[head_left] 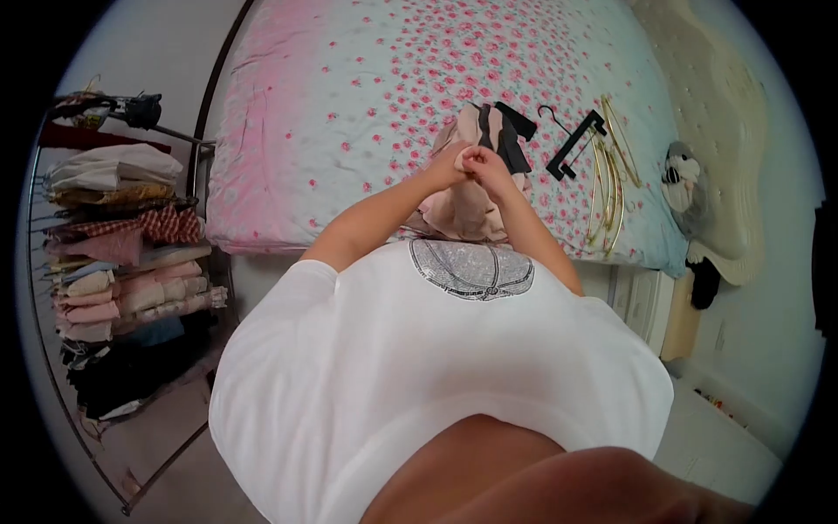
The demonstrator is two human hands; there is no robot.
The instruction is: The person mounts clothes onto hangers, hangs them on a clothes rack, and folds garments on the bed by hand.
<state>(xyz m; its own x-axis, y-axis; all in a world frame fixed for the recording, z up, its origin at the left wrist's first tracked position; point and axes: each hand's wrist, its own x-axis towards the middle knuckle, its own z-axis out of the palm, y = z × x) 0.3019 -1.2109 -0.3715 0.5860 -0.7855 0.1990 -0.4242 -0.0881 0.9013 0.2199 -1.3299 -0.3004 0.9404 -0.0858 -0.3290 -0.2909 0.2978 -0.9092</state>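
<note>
A pale pink garment (463, 214) lies bunched on the bed's near edge, right in front of my body. My left hand (448, 166) and my right hand (491, 172) meet over it, fingers closed in a pinch on its cloth. The exact part of the garment between my fingertips is too small to make out. Just beyond my hands, dark grey and black cloth (515, 148) lies against the pink fabric. To the right of it rest a black clip hanger (576, 145) and several gold hangers (607, 196).
A floral quilt (349, 79) covers the bed. On the left stands a metal rack (45, 349) with many hanging clothes (131, 288). A grey and white plush-like bundle (685, 179) sits by the cream headboard (729, 131). A white cabinet (643, 306) stands at right.
</note>
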